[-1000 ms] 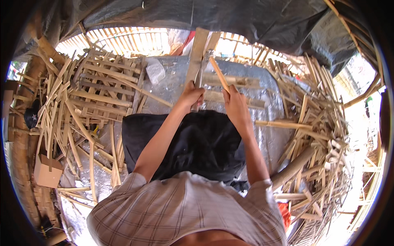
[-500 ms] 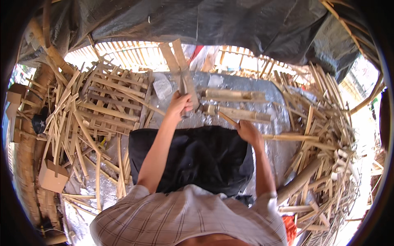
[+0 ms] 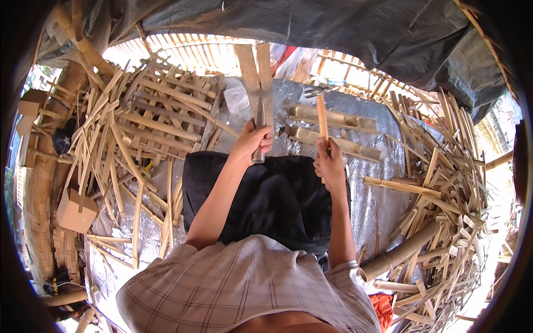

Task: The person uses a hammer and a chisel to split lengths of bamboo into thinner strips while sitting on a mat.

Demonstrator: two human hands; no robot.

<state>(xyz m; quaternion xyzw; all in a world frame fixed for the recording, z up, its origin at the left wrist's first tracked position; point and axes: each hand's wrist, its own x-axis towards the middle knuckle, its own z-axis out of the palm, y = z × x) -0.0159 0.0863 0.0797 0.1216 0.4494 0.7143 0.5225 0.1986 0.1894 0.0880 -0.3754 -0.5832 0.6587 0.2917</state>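
Place: open-air bamboo workshop
Evidence: heaps of pale split bamboo strips (image 3: 139, 133), cut bamboo poles (image 3: 333, 145), dark tarpaulin roof (image 3: 344, 28)

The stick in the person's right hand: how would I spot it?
Find the dark cloth over the lap. Above its right edge, the right hand holds a thin bamboo stick upright. Unlike the split bamboo at the left hand, it is narrow and single.

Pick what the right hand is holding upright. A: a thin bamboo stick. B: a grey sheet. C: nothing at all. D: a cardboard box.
A: the right hand is closed around a thin bamboo stick that rises from the fist, while the left hand grips a blade set into a split bamboo slat.
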